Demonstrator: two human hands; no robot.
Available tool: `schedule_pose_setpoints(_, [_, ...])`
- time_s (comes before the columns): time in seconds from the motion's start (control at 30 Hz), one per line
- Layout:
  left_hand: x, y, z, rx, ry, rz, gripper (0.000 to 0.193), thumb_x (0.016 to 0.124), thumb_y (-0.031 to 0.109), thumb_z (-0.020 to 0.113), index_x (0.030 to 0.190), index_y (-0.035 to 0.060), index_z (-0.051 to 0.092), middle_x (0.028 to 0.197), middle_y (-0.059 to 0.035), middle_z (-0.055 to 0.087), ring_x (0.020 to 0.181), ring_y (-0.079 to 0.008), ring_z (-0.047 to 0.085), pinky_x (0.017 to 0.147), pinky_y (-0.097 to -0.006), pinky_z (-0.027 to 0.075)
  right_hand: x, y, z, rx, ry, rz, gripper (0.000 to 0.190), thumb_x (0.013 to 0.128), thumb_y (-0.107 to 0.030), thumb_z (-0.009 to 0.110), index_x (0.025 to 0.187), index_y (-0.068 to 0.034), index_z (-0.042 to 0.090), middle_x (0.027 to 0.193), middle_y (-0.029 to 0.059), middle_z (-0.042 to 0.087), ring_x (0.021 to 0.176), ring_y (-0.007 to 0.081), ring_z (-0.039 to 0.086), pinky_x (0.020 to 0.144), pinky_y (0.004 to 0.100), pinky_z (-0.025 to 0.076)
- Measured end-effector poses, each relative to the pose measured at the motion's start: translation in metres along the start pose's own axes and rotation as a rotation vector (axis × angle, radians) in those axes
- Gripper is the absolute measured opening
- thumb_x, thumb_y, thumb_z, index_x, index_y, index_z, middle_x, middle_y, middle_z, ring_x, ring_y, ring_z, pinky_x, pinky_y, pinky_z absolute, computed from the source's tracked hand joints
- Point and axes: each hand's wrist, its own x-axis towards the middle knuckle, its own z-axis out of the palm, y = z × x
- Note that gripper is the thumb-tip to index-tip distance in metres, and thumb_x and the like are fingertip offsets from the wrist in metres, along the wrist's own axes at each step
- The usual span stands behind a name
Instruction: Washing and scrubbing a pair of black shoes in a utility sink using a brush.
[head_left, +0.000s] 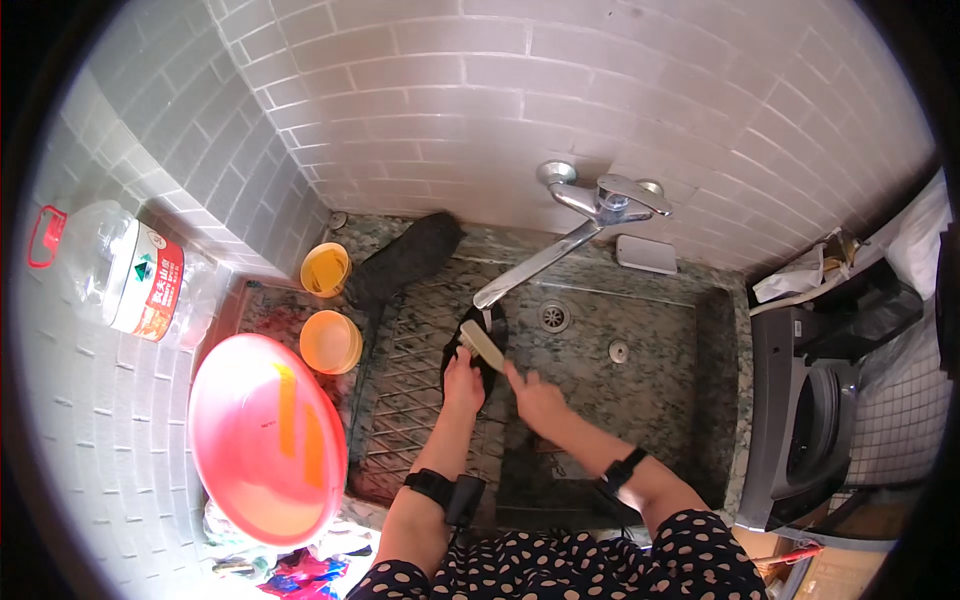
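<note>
A black shoe (493, 330) lies on the ribbed washboard side of the stone sink, under the end of the faucet spout. My left hand (463, 381) holds the shoe down, its fingers on the upper. From the right, my right hand (536, 401) grips the handle of a pale scrubbing brush (482, 345), whose bristles rest on the shoe close to my left fingertips. The chrome faucet (536, 266) reaches out from the wall above. Whether water runs from it, I cannot tell. Part of the shoe is hidden by the brush and my left hand.
A dark cloth-like item (409, 259) lies on the sink's back left corner. Orange-yellow cups (330, 342) and a tilted pink basin (262, 442) stand left, beside a large plastic bottle (142, 277). A white soap box (646, 254) is on the back ledge; a grey washing machine (776, 420) stands right.
</note>
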Motion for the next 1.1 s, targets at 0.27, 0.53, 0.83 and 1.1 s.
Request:
schedule_pose_setpoints(0.27, [-0.006,-0.012,-0.001,-0.027,-0.062,-0.112,0.038,0.09,0.035,0.051,0.116,0.0081,0.043,0.099,-0.0055,0.049,0.081,-0.0201,0.046,0.072,-0.034,0.038,0.061,0.034,0.001,-0.18,0.126,-0.004,0.053,0.076,-0.003,0.046,0.127,0.002,0.034,0.088,0.0265,0.055,0.068,0.0365,0.062,0.057,0.0421,0.051])
schedule_pose_setpoints(0.53, [0.002,-0.02,-0.019,0.092,-0.054,-0.058,0.04,0.087,0.039,0.054,0.102,0.0027,0.044,0.096,-0.0104,0.051,0.096,-0.0264,0.052,0.086,-0.0386,0.041,0.028,0.005,-0.001,-0.193,0.0,0.004,0.052,0.08,-0.008,0.043,0.129,0.006,0.031,0.085,0.0247,0.057,0.066,0.0365,0.062,0.06,0.0427,0.051])
schedule_pose_setpoints(0.83, [-0.069,0.012,-0.014,1.932,-0.414,0.698,0.047,0.081,0.03,0.058,0.115,-0.0015,0.051,0.129,-0.0225,0.041,0.119,-0.0373,0.038,0.1,-0.0443,0.028,0.0,-0.027,-0.025,-0.177,-0.079,-0.147,0.05,0.078,-0.01,0.049,0.124,0.006,0.035,0.08,0.0223,0.057,0.065,0.0352,0.062,0.052,0.0406,0.051])
schedule_pose_setpoints(1.1, [-0.064,-0.002,-0.03,2.206,-0.625,0.825,0.038,0.081,0.033,0.056,0.098,-0.0014,0.06,0.115,-0.0175,0.053,0.114,-0.0299,0.045,0.1,-0.0415,0.026,0.072,0.015,0.003,-0.192,0.123,0.002,0.049,0.077,-0.006,0.049,0.123,0.004,0.038,0.079,0.0227,0.058,0.065,0.0346,0.062,0.055,0.0407,0.051])
